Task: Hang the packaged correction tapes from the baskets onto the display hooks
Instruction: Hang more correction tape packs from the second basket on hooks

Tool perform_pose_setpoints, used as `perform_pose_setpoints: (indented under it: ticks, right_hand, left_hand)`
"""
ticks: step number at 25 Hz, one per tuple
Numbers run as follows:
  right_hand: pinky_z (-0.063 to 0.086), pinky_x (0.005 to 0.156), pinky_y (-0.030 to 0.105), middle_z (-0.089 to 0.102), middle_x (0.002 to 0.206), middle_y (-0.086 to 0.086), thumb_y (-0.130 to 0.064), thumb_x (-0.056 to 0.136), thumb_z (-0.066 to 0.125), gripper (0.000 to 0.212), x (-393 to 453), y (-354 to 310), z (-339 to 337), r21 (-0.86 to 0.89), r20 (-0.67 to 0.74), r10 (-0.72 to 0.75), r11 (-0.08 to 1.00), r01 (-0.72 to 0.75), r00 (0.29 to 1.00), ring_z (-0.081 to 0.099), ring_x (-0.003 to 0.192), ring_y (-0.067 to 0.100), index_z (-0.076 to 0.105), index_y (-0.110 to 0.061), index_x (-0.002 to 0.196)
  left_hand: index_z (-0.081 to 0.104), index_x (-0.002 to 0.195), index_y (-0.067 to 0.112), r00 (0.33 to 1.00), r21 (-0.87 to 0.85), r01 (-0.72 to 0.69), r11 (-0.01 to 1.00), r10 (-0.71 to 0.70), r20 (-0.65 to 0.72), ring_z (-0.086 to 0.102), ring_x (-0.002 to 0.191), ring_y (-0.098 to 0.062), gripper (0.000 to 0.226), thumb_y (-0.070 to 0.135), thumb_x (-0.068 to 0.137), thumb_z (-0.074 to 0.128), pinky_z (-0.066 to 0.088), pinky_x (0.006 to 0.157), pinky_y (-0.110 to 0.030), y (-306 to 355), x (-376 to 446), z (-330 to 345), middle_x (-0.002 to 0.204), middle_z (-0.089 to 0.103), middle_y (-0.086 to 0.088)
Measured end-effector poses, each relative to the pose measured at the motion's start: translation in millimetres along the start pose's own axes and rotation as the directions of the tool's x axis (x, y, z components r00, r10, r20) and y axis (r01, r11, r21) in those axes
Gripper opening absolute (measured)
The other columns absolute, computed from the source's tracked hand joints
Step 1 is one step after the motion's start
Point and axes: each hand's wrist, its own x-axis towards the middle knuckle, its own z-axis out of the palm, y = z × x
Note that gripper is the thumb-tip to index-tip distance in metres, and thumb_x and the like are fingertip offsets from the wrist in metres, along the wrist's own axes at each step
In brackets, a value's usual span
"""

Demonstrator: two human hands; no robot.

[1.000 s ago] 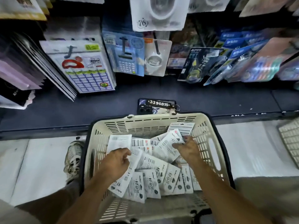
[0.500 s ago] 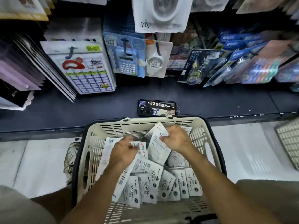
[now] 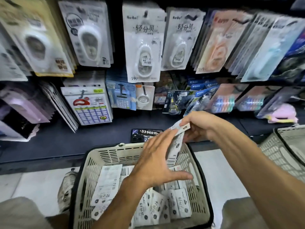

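While the right hand (image 3: 200,125) pinches a small stack of packaged correction tapes (image 3: 176,142) above the basket (image 3: 115,154), the left hand (image 3: 156,162) hovers beside it, fingers straight. Matching packs (image 3: 143,45) occupy the display hooks; many tapes (image 3: 165,207) remain in the basket, unhung.

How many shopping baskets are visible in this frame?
2. One basket sits directly in front of the person, holding packaged correction tapes. A second basket is at the right edge, only partly in frame. Others may lie outside the view.

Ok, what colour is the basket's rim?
Black rim on a cream basket; the head view shows it.
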Motion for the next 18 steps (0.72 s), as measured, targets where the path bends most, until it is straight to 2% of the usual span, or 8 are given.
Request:
perform_pose_setpoints:
  ticks: [2, 4, 6, 8, 10, 13, 15, 18]
  right_hand:
    - [0.043, 0.061, 0.029, 0.062, 0.047, 0.011, -0.014, 0.089, 0.05, 0.021, -21.8, -12.7, -1.6, -0.007, 0.07, -0.044, 0.999, 0.045, 0.997, 0.068, 0.053, 0.027, 0.062, -0.004, 0.076]
    - [0.043, 0.063, 0.029, 0.055, 0.044, 0.011, -0.014, 0.086, 0.049, 0.025, -41.4, -27.9, 2.3, 0.017, 0.072, -0.166, 0.986, 0.165, 0.983, 0.062, 0.051, 0.027, 0.06, -0.006, 0.064]
    - [0.05, 0.079, 0.038, 0.048, 0.048, 0.012, -0.014, 0.084, 0.05, 0.037, -58.9, -42.8, 5.0, 0.113, 0.049, -0.256, 0.962, 0.249, 0.965, 0.057, 0.045, 0.026, 0.058, -0.011, 0.048]
    - [0.05, 0.083, 0.041, 0.046, 0.045, 0.009, -0.025, 0.088, 0.055, 0.045, -75.8, -53.6, 7.3, 0.152, 0.064, -0.307, 0.943, 0.295, 0.949, 0.061, 0.044, 0.025, 0.059, -0.016, 0.043]
    - [0.057, 0.071, 0.037, 0.056, 0.05, 0.009, -0.039, 0.092, 0.062, 0.045, -85.5, -59.3, 7.4, 0.201, 0.01, -0.412, 0.893, 0.402, 0.911, 0.065, 0.049, 0.025, 0.067, -0.014, 0.056]
    - [0.056, 0.07, 0.022, 0.072, 0.094, -0.001, -0.03, 0.089, 0.076, 0.013, -83.8, -49.2, -1.6, 0.064, -0.227, -0.662, 0.722, 0.689, 0.715, 0.069, 0.08, 0.011, 0.069, -0.021, 0.097]
    - [0.052, 0.075, 0.013, 0.071, 0.112, -0.02, -0.027, 0.081, 0.084, 0.044, -81.7, -33.4, -9.7, -0.059, -0.064, -0.717, 0.697, 0.715, 0.694, 0.068, 0.099, -0.001, 0.061, -0.032, 0.118]
    - [0.051, 0.048, 0.024, 0.078, 0.103, 0.001, -0.024, 0.072, 0.087, 0.057, -76.9, -26.1, -11.4, 0.208, 0.068, -0.656, 0.746, 0.632, 0.752, 0.072, 0.074, 0.016, 0.063, -0.016, 0.122]
  left_hand:
    - [0.02, 0.157, 0.042, 0.966, 0.173, -0.001, 0.985, 0.046, -0.253, 0.037, 0.14, -0.01, 0.098, 0.054, 0.077, 0.076, 0.024, 0.12, -0.033, 23.2, -2.0, -4.1, 0.156, 0.041, 0.012]
    - [0.051, 0.143, 0.035, 0.844, 0.064, 0.004, 0.998, 0.031, -0.535, 0.057, 0.117, -0.013, 0.071, 0.032, 0.079, 0.079, 0.046, 0.103, -0.034, 35.6, -3.3, -7.9, 0.131, 0.066, 0.007]
    - [0.062, 0.122, 0.044, 0.745, -0.14, -0.057, 0.989, -0.051, -0.665, 0.066, 0.093, -0.007, 0.049, 0.033, 0.078, 0.08, 0.056, 0.08, -0.031, 44.2, 1.0, -21.7, 0.104, 0.075, 0.015]
    - [0.063, 0.105, 0.058, 0.743, -0.374, -0.099, 0.922, -0.182, -0.644, 0.071, 0.078, -0.001, 0.04, 0.04, 0.073, 0.079, 0.058, 0.069, -0.025, 54.7, 8.3, -44.0, 0.087, 0.074, 0.025]
    - [0.072, 0.089, 0.05, 0.691, -0.603, -0.137, 0.786, -0.361, -0.626, 0.072, 0.069, 0.003, 0.035, 0.027, 0.069, 0.088, 0.057, 0.06, -0.018, 56.5, 18.1, -64.8, 0.075, 0.073, 0.029]
    - [0.079, 0.073, 0.041, 0.681, -0.871, -0.164, 0.462, -0.586, -0.439, 0.077, 0.069, -0.008, 0.042, 0.003, 0.064, 0.091, 0.057, 0.052, -0.02, 44.6, 25.6, -95.2, 0.076, 0.079, 0.012]
    - [0.081, 0.076, 0.036, 0.731, -0.937, -0.184, 0.298, -0.596, -0.333, 0.079, 0.076, -0.023, 0.033, 0.012, 0.055, 0.09, 0.061, 0.056, -0.032, 40.7, 28.1, -113.1, 0.087, 0.081, -0.004]
    - [0.082, 0.09, 0.02, 0.808, -0.967, -0.141, 0.211, -0.54, -0.235, 0.078, 0.084, -0.032, 0.047, 0.025, 0.044, 0.092, 0.062, 0.062, -0.04, 45.3, 31.7, -128.0, 0.096, 0.08, -0.013]
